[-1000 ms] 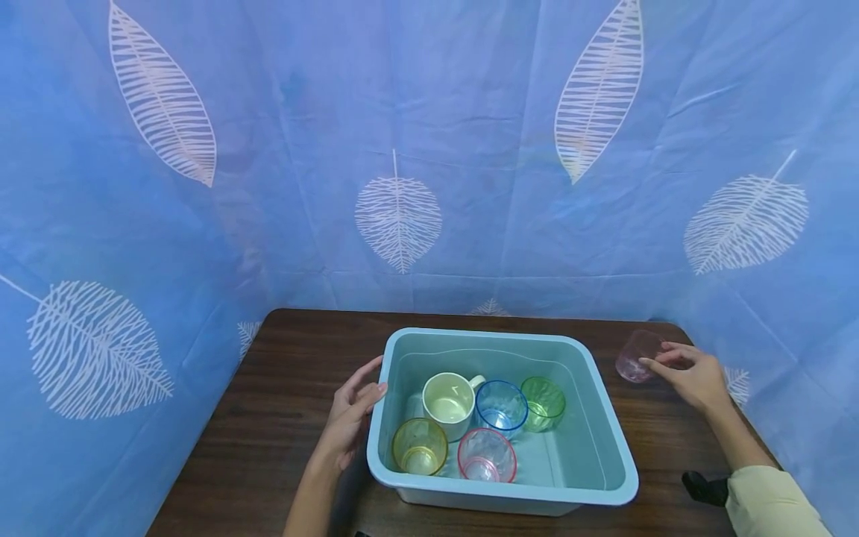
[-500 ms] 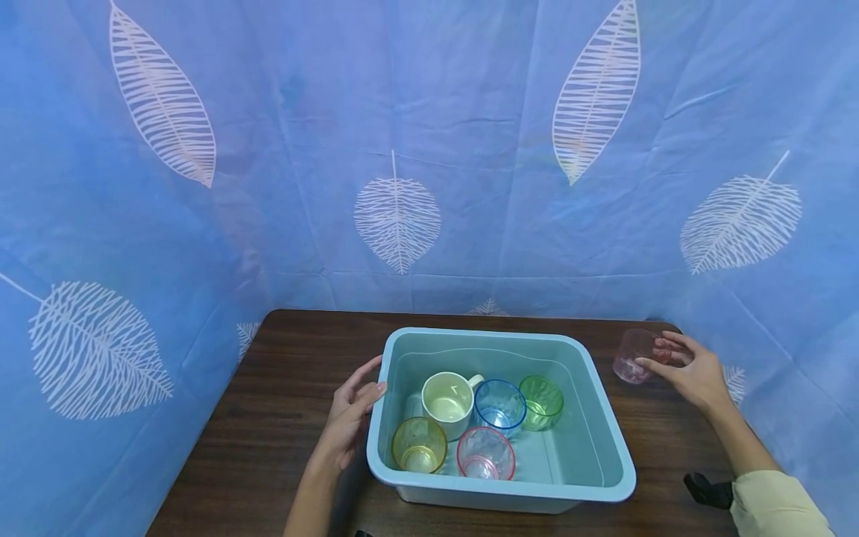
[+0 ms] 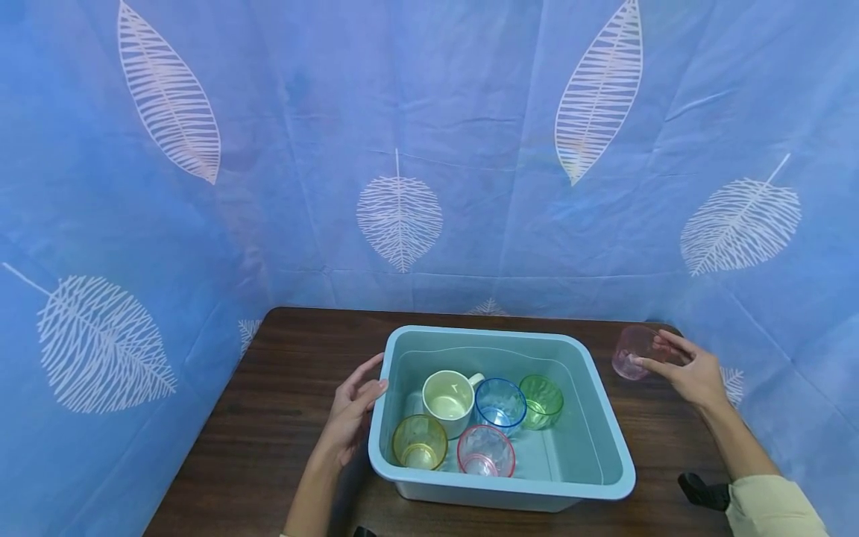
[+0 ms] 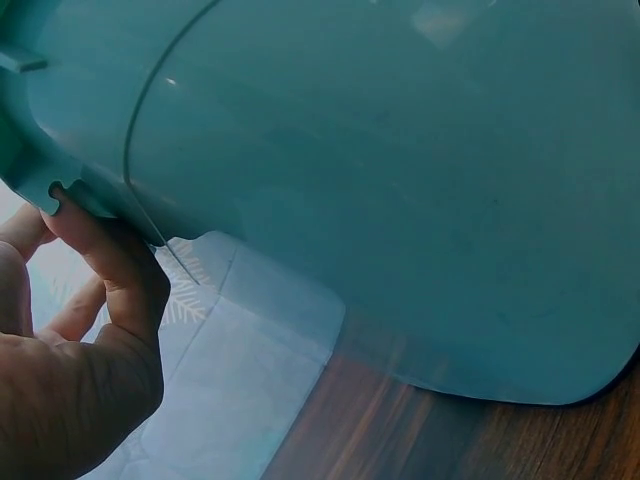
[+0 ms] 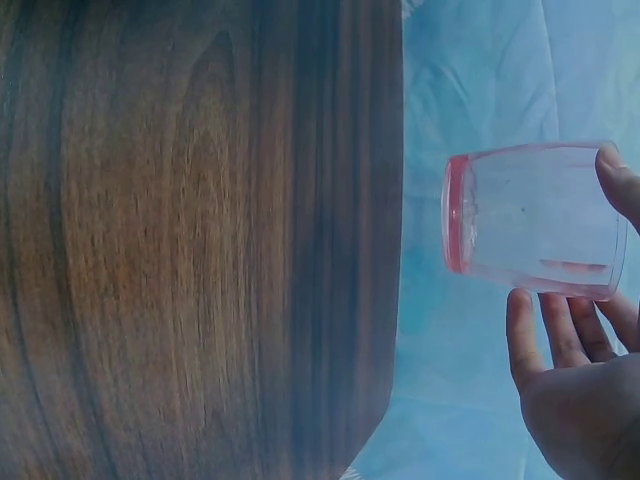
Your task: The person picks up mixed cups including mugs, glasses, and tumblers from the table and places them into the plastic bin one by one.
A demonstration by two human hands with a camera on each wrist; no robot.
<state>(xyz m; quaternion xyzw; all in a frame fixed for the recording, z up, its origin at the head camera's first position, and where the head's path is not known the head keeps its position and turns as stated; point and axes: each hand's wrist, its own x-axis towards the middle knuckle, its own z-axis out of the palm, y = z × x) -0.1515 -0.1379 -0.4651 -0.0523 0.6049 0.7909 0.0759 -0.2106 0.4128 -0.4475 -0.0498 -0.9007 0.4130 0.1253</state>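
At the table's far right, my right hand (image 3: pixel 698 377) pinches a pink clear cup (image 3: pixel 629 353) between thumb and fingers. The right wrist view shows this cup (image 5: pixel 540 215) held near its rim, thumb on one side and fingers on the other. My left hand (image 3: pixel 345 421) holds the left rim of a light blue plastic basin (image 3: pixel 483 333), thumb on top. Inside it stand a pale mug (image 3: pixel 448 395), a yellow cup (image 3: pixel 420 441), a red-rimmed clear cup (image 3: pixel 486 452), a blue cup (image 3: pixel 500 403) and a green cup (image 3: pixel 542 403).
A dark wooden table (image 3: pixel 268 418) carries the basin. Behind and beside it hangs a blue cloth (image 3: pixel 470 186) with white leaf prints. A black strap (image 3: pixel 703 491) shows beside the right sleeve (image 3: pixel 775 503).
The pink cup, tilted in the hand a second ago, now stands more upright, and the right hand has shifted slightly. The left hand keeps its place on the basin rim.
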